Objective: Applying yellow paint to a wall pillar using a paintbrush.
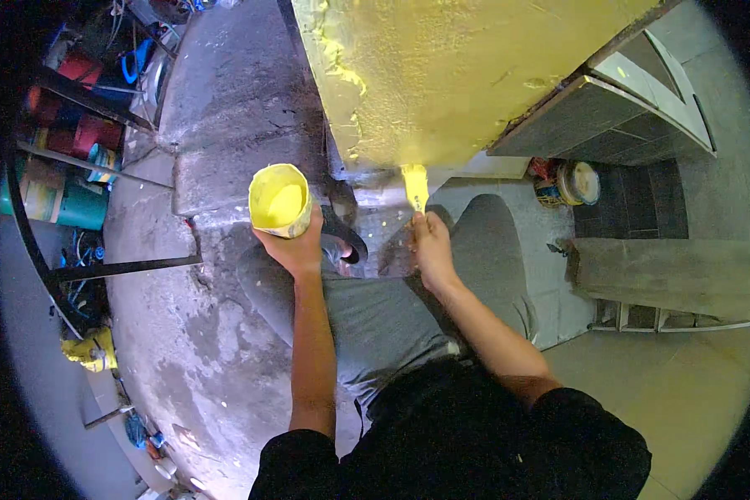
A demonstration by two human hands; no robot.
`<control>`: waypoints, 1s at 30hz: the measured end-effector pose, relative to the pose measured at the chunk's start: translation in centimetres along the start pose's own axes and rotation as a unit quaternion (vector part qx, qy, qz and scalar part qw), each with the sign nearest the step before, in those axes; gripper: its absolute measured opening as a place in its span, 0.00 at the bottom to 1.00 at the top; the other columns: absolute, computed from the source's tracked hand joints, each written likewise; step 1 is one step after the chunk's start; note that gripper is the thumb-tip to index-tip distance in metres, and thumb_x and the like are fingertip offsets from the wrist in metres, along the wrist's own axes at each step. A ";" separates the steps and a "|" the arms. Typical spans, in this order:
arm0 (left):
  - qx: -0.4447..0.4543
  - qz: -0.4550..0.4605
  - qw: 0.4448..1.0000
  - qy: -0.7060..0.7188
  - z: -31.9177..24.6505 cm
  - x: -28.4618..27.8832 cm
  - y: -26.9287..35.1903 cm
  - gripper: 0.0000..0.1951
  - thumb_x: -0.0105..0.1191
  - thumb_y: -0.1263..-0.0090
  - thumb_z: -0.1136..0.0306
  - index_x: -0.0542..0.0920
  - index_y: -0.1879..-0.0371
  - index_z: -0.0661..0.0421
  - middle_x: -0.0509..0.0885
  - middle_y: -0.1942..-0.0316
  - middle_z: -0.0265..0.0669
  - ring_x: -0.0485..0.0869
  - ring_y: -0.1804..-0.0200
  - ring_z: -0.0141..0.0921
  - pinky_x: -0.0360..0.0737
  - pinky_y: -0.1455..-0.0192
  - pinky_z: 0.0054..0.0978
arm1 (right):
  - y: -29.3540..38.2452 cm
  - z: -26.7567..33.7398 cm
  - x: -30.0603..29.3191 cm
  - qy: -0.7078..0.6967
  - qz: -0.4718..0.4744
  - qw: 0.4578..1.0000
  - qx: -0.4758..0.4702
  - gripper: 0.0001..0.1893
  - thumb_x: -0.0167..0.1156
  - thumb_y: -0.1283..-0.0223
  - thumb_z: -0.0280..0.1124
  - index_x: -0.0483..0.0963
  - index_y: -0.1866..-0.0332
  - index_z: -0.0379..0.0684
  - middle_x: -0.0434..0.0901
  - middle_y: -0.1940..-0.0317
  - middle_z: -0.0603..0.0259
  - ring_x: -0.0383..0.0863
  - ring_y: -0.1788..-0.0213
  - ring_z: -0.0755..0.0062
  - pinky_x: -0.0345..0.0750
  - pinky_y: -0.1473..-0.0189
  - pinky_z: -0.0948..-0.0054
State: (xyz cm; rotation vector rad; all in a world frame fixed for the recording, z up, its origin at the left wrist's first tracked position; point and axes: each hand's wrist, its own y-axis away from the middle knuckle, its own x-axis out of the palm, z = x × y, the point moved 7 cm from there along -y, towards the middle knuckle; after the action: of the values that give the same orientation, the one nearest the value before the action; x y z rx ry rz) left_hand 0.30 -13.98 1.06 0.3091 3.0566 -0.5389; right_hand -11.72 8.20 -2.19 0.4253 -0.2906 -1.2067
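Note:
My left hand (295,245) grips a paint-smeared cup (305,222) from below and the side; yellow paint (285,203) lies inside it. In my right hand (432,253) is the handle of a paintbrush (416,186), whose bristles are coated in yellow and point away from me. The bristle tips are at the lower edge of a large yellow-painted surface (450,81); whether they touch it, I cannot tell. Thick yellow drips run down the left side of that surface.
To the right stand a tiled panel (600,128), a paint-stained bucket (578,184) and a low bench-like board (662,272). On the left, a dark metal frame (128,269) stands before teal containers (82,200) and red ones (97,134). Stained concrete floor (225,350) lies beside my legs.

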 end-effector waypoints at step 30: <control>-0.003 0.000 1.000 -0.026 -0.4 0.3 0.0 0.40 0.74 0.59 0.72 0.66 0.45 0.62 0.74 0.48 0.43 0.76 0.45 0.35 0.71 0.40 0.34 | 3.5 10.7 4.5 0.001 0.058 0.983 -0.175 0.17 0.46 0.28 0.46 0.66 0.65 0.44 0.65 0.82 0.73 0.61 0.80 0.85 0.60 0.79 0.81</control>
State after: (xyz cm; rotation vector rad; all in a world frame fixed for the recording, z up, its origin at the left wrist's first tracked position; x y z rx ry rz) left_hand 0.02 -13.74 1.41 0.2911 3.0072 -0.5297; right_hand -11.97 3.20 8.86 0.1030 -0.0947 -1.1163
